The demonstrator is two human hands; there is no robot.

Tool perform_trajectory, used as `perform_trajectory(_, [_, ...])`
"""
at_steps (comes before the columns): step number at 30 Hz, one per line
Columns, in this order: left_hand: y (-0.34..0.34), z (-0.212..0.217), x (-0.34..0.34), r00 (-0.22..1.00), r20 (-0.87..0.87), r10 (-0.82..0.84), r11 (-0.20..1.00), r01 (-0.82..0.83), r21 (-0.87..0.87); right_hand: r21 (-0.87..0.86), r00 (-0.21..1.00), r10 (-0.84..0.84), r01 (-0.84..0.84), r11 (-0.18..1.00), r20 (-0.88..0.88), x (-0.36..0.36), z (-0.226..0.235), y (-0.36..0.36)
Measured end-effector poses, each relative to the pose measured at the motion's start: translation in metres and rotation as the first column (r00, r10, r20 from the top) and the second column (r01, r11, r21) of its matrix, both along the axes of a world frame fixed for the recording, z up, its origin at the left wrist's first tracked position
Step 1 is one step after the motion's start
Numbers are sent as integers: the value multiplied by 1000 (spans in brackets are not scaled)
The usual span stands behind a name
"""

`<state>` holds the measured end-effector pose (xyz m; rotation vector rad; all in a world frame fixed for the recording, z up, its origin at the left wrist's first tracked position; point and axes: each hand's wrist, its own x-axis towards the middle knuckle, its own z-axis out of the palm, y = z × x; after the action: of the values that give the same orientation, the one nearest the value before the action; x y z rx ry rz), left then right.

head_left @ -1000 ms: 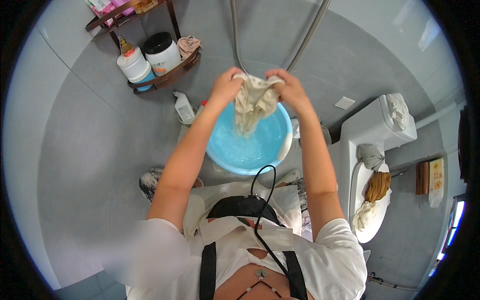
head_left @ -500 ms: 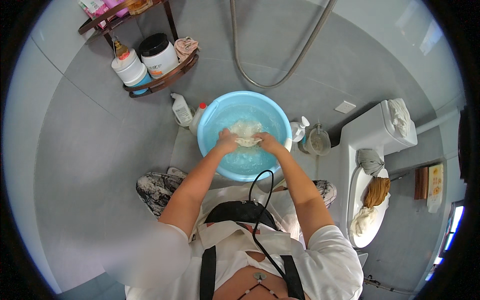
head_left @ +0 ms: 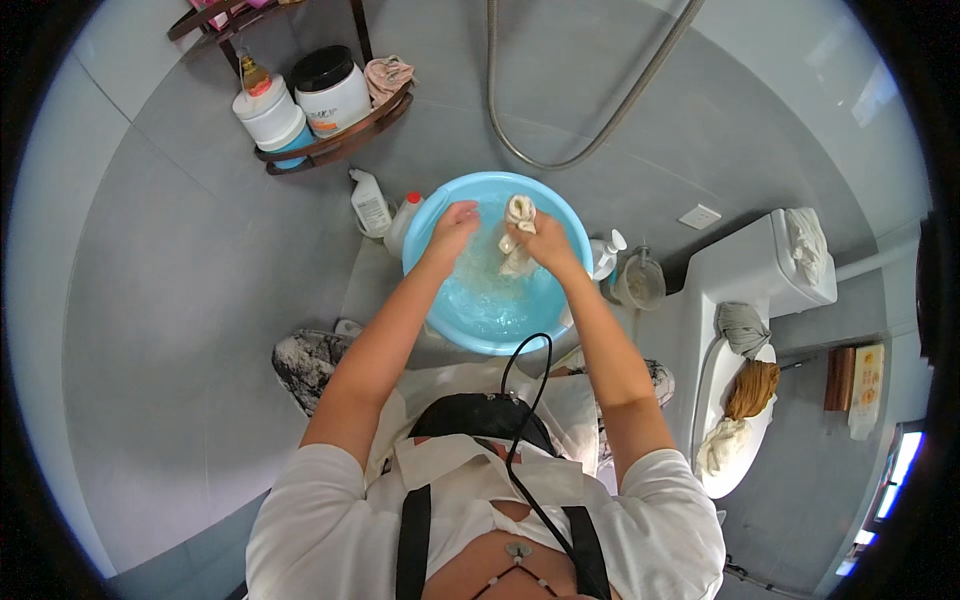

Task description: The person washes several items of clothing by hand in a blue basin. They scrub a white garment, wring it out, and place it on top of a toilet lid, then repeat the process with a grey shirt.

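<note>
A light-blue basin [head_left: 497, 347] of sudsy water stands in front of me. My right hand [head_left: 546, 241] is closed around a wet, bunched cream cloth [head_left: 520, 210], raised at the basin's right side; its lower end hangs toward the water. Opposite it, over the left part of the basin, my left hand [head_left: 455, 229] holds nothing, its fingers stretched out and apart from the cloth. What kind of garment or towel the cloth is, I cannot tell.
Left of the basin stand a white bottle [head_left: 370, 204] and a red-capped jug [head_left: 405, 225]. Right of it are a pump bottle [head_left: 607, 254] and a small bucket [head_left: 640, 283]. Folded cloths, one brown [head_left: 752, 389], lie on the toilet [head_left: 712, 375]. A corner shelf [head_left: 340, 148] holds jars.
Both hands held the cloth low at the water before. Now the left hand has let go and moved up, while the right has lifted the cloth up and to the right.
</note>
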<state>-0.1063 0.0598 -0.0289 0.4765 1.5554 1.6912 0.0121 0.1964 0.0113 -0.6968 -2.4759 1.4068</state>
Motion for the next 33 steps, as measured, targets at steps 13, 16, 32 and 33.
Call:
perform_trajectory(13, [-4,-54,27,511,858,59,950,-293,109,-789,767,-274,-447,421,-580,5,122,-2])
perform_trajectory(16, [-3,-63,23,562,822,-94,908,-290,303,-774,827,-254,-297,560,-501,9,100,5])
perform_trajectory(32, [10,-100,-6,900,207,385,914,-341,-218,623,920,-193,-68,780,342,29,-52,23])
perform_trajectory(33, [7,-119,-11,920,178,349,928,-314,-199,762,944,-184,-97,641,275,25,-55,17])
